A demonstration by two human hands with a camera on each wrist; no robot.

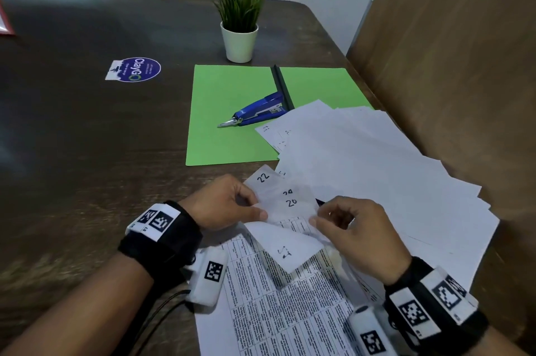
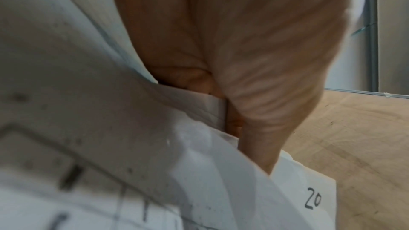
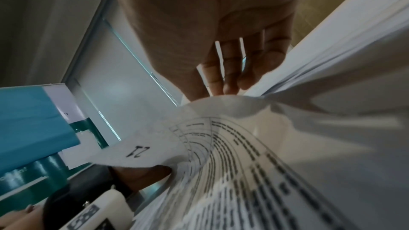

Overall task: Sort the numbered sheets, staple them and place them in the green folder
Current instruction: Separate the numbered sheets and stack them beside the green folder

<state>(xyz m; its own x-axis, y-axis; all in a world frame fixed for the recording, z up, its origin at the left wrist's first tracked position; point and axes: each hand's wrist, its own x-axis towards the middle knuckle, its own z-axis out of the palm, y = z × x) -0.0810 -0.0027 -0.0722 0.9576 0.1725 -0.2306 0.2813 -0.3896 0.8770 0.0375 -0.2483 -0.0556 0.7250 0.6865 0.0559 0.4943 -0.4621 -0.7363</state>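
The green folder (image 1: 232, 123) lies open on the dark table, with a blue stapler (image 1: 258, 113) resting on it. White numbered sheets (image 1: 377, 167) fan out to the right, partly over the folder. My left hand (image 1: 256, 206) pinches the near corners of sheets marked 22 (image 1: 263, 177) and 20 (image 1: 291, 202); the 20 (image 2: 312, 200) also shows beside my left thumb (image 2: 261, 111). My right hand (image 1: 319, 215) pinches the same bundle from the right. A corner marked 21 (image 3: 138, 151) curls back below the right hand's fingers (image 3: 228, 83). A printed sheet (image 1: 290, 312) lies underneath.
A small potted plant (image 1: 239, 22) stands behind the folder. A round sticker (image 1: 136, 70) is on the table (image 1: 87, 138) to the left. A brown partition (image 1: 449, 65) closes off the right side, close to the fanned sheets.
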